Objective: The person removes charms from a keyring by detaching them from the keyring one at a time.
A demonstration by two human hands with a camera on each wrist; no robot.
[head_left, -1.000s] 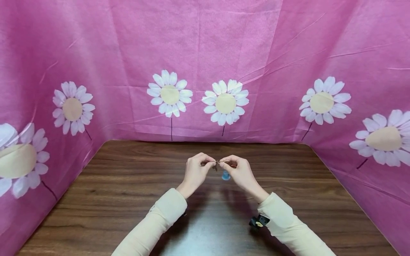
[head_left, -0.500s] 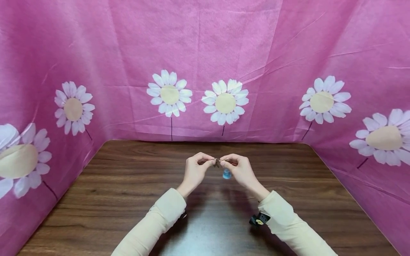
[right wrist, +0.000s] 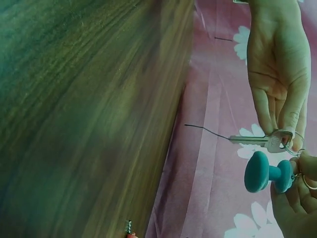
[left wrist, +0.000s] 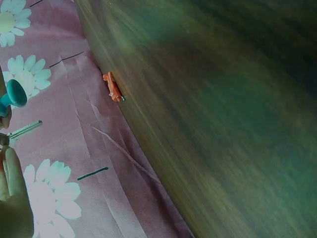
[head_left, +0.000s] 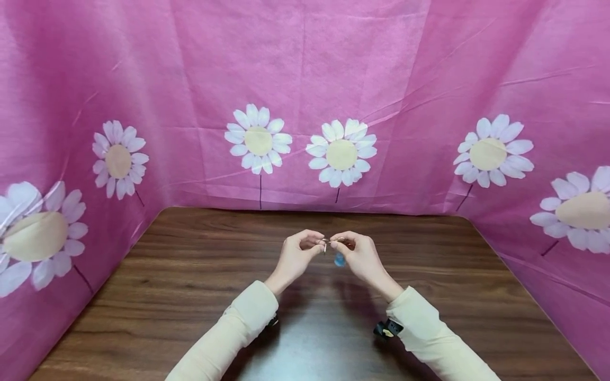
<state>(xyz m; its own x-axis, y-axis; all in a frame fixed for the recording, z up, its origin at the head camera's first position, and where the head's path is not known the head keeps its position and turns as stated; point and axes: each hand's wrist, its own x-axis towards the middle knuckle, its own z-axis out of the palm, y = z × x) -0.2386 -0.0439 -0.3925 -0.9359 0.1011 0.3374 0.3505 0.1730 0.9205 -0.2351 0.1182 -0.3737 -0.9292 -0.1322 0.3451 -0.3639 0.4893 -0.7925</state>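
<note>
Above the table, my left hand and right hand meet at the fingertips. In the right wrist view, the left fingers pinch a thin metal key ring beside a silver key, which hangs between the hands. The right hand grips another metal ring, with a blue knob-shaped keychain dangling from it. That keychain also shows below the right fingers in the head view. Whether the two rings are linked I cannot tell, since the fingertips hide the join.
The brown wooden table is enclosed by a pink cloth printed with daisies. In the left wrist view, a small orange object with a bit of chain lies near the table's edge.
The key between the fingertips has turned and now hangs as a narrow upright strip. Both hands stay nearly in place; the head view has swung slightly left.
</note>
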